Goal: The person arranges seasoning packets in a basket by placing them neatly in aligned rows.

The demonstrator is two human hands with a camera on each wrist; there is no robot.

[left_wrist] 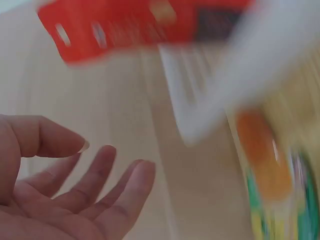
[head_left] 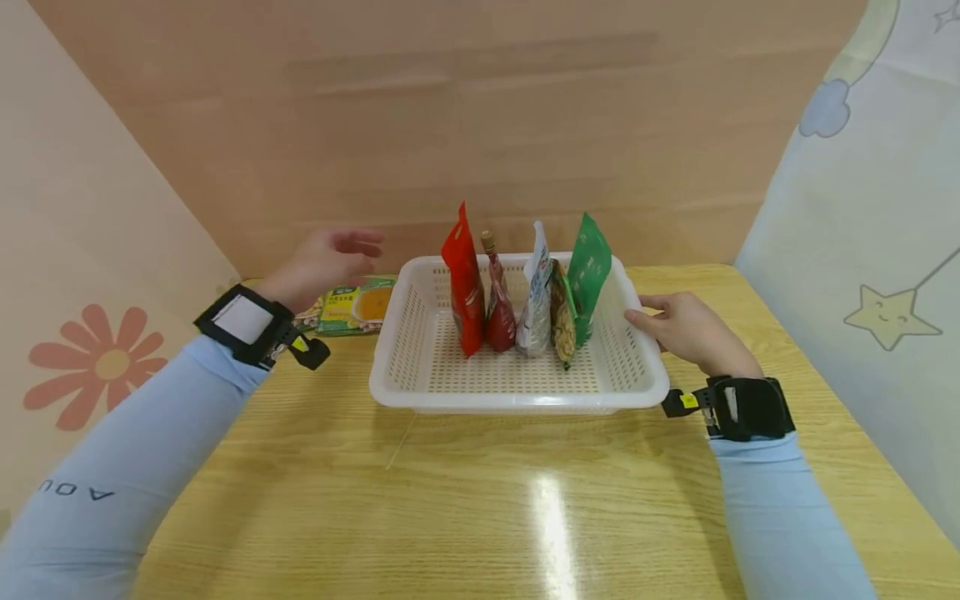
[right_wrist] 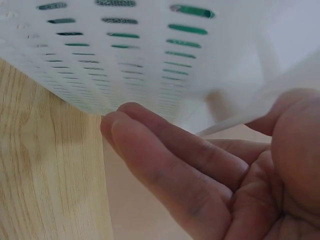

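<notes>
A white plastic basket stands on the wooden table with several packages upright in it: a red pouch, a dark red bottle-shaped pack, a white bag, a nut-coloured pack and a green bag. My right hand holds the basket's right rim, thumb at the lip and fingers along the outer wall. In the air left of the basket is my left hand, fingers relaxed and apart, nothing in them. Below it lies a yellow-green packet with an orange picture, partly hidden.
The wooden table reaches toward me in front of the basket. A brown panel rises close behind it. Patterned walls with a flower and a star flank the table.
</notes>
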